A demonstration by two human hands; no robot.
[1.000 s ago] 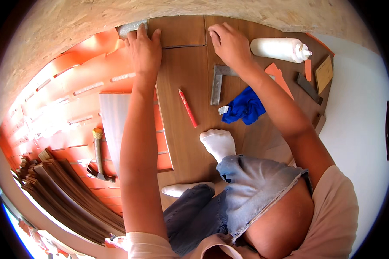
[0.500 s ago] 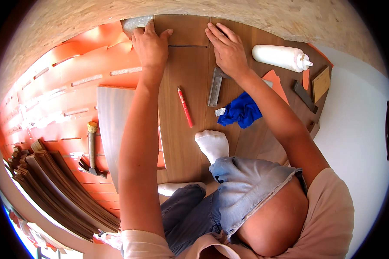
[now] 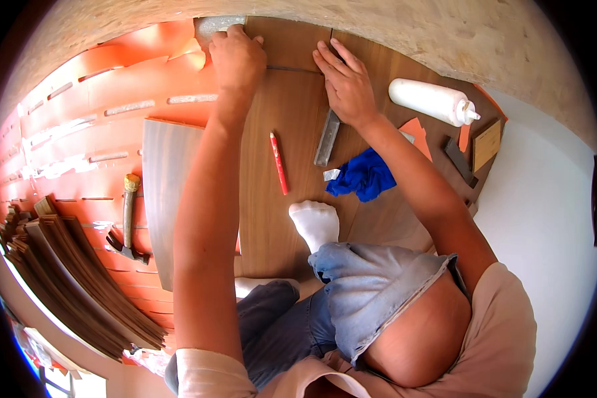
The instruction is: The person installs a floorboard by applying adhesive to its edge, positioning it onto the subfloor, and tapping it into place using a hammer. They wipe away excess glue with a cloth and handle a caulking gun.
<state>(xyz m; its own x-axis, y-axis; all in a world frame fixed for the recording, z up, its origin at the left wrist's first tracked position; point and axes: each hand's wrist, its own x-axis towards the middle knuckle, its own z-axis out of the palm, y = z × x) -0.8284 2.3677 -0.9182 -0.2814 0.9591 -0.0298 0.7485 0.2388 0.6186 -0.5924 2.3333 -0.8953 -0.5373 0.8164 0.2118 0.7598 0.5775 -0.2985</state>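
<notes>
My left hand [image 3: 235, 58] reaches to the far edge of a brown wood veneer sheet [image 3: 275, 225] and closes over a grey block [image 3: 213, 25]. My right hand [image 3: 345, 83] lies flat on the sheet beside it, fingers spread, holding nothing. A thin dark seam [image 3: 292, 68] runs between the two hands. Just below my right wrist lies a grey metal bar [image 3: 327, 138]. A red pencil [image 3: 278, 162] rests on the sheet between my forearms. My foot in a white sock [image 3: 315, 222] rests on the veneer.
A blue cloth [image 3: 361, 176] is crumpled under my right forearm. A white squeeze bottle [image 3: 431, 101] lies at the right, near small wood pieces [image 3: 485, 144]. At the left are a hammer [image 3: 129, 215], an orange surface [image 3: 99, 119] and a stack of veneer strips [image 3: 66, 278].
Both hands stay at the sheet's far edge. The left hand has shifted slightly over the grey block, and the right hand's fingers have spread flat nearer the seam.
</notes>
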